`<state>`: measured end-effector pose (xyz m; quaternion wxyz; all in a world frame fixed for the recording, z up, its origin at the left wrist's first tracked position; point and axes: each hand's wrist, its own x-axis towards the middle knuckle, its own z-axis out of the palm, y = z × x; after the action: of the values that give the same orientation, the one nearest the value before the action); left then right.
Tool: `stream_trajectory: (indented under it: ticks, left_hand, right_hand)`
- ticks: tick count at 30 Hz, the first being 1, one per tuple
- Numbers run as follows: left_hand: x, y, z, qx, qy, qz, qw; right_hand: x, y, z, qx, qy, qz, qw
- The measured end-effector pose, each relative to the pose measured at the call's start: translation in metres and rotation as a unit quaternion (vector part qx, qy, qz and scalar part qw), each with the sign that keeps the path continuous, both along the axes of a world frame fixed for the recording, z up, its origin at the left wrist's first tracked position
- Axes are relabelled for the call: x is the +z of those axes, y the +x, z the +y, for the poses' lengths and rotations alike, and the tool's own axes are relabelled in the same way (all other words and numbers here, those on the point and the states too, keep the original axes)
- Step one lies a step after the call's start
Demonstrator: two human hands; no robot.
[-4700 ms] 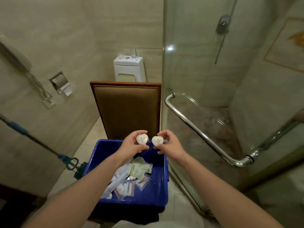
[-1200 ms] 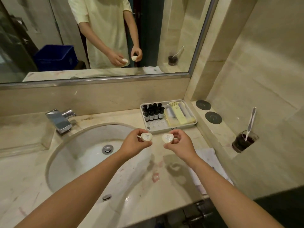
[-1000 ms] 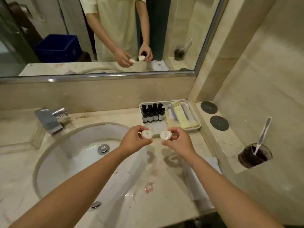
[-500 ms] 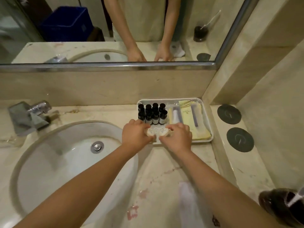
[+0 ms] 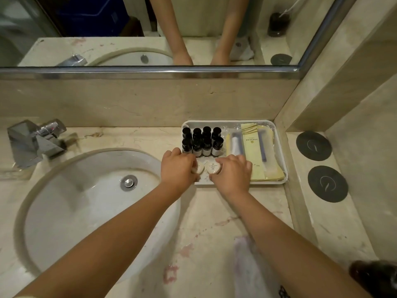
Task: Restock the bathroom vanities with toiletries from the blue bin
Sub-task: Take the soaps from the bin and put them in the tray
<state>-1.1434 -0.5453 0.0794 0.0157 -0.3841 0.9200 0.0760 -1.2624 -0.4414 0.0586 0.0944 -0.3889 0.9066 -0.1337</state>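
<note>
Left soap (image 5: 199, 168) and right soap (image 5: 213, 168), both small and white, are side by side at the front of a white tray (image 5: 279, 134), just right of the frame's centre. The left grip (image 5: 177, 166) clasps the left soap and the right grip (image 5: 231, 173) clasps the right soap. Dark bottles (image 5: 202, 140) stand behind them. The tray rests on a marble bench (image 5: 214, 222) beside a sink (image 5: 86, 201).

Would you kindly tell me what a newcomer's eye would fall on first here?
The two hands meet over the front of the white tray, right of the sink: the left hand pinches the left soap, the right hand the right soap, side by side. Behind them stand dark bottles in neat rows, with yellow packets at the tray's right.
</note>
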Motion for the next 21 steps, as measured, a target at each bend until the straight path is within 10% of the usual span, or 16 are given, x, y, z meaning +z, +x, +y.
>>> stream_trajectory:
  ticks: [21]
  left_hand:
    - [-0.0092,0.0015,0.0068,0.008,-0.048,0.02,0.999]
  right_hand:
    - [-0.0017,0.0018,0.0036,0.038,-0.058,-0.008,0.998]
